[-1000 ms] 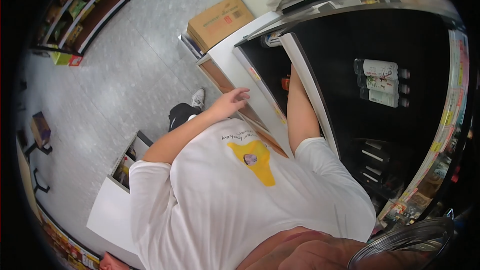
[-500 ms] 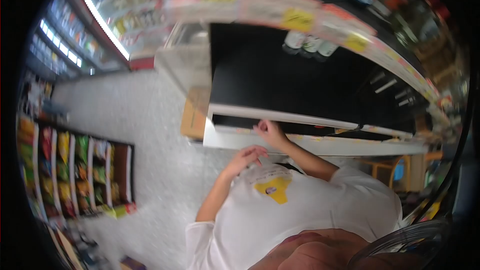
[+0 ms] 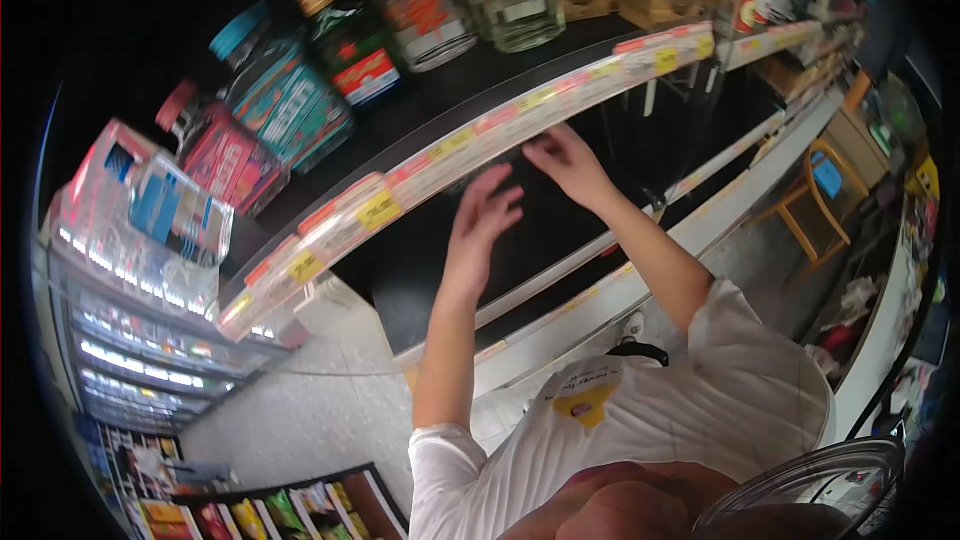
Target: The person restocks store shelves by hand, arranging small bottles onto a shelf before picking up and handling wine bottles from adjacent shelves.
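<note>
My left hand (image 3: 485, 208) is raised in front of the shelving, its fingers bent but apart and nothing visible in them. Just to its right, my right hand (image 3: 570, 162) is close under the price-tag strip (image 3: 480, 127). Its fingers are loosely curled and somewhat blurred, and I see nothing held. On the upper shelf (image 3: 430, 92) stand several bottles: a pink-labelled one (image 3: 232, 162), a teal one (image 3: 290, 105), a green one with a red label (image 3: 355, 55) and a clear one with red print (image 3: 425, 15). Below the strip, both hands are over a black lower shelf (image 3: 420, 260).
A wooden chair (image 3: 815, 202) stands on the right. Lit glass-door coolers (image 3: 150, 355) line the left side. At the bottom left is a rack of snack packets (image 3: 285, 515). Grey tiled floor (image 3: 335, 410) lies between them.
The view has swung toward the right and up, bringing the upper-shelf bottles into sight. Both hands have risen from near my waist to just below the price tags.
</note>
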A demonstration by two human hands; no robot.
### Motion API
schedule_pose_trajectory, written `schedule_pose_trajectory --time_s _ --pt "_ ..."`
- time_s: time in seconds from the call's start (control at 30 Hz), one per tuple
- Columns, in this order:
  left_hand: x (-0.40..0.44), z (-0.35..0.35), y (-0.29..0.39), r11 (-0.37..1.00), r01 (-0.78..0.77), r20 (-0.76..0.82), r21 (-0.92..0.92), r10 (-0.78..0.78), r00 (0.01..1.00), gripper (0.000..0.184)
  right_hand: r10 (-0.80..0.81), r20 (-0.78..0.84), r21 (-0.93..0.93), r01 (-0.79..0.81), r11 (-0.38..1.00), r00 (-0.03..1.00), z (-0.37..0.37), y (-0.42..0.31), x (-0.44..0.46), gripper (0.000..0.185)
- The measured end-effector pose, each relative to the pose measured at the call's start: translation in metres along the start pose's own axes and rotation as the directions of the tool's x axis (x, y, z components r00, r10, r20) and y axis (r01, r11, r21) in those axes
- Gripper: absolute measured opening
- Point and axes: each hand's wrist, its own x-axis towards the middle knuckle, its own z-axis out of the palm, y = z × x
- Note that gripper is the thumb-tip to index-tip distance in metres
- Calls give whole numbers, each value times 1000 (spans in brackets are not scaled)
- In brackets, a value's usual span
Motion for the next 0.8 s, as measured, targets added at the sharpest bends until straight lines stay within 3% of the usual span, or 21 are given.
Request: schedule_pose_trajectory --time_s 0.03,0.1,0.23,0.37,0.5,0.6,0.8 --pt "20 -3 -6 1000 19 -16 16 -19 1000 55 18 -70 54 -14 998 997 0 -1 20 36" --pt "58 -14 -33 993 61 -74 101 -53 996 61 -109 -127 -88 99 991 986 1 26 57 33" --pt "103 -24 -62 943 121 -122 309 -87 989 74 -84 -13 -394 72 916 996 3 31 90 30" --pt "121 -31 -80 910 160 -138 383 -115 984 80 -202 64 -308 212 927 977 17 71 102 30" --pt "121 -26 -80 904 151 -145 400 -100 984 82 10 96 -305 20 952 995 25 75 107 40" --pt "117 -27 -78 905 156 -173 396 -93 981 82 58 130 -412 1 911 990 31 88 111 47" --pt "100 -24 -81 926 89 -153 366 -35 988 84 21 101 -523 35 851 995 12 41 86 55"
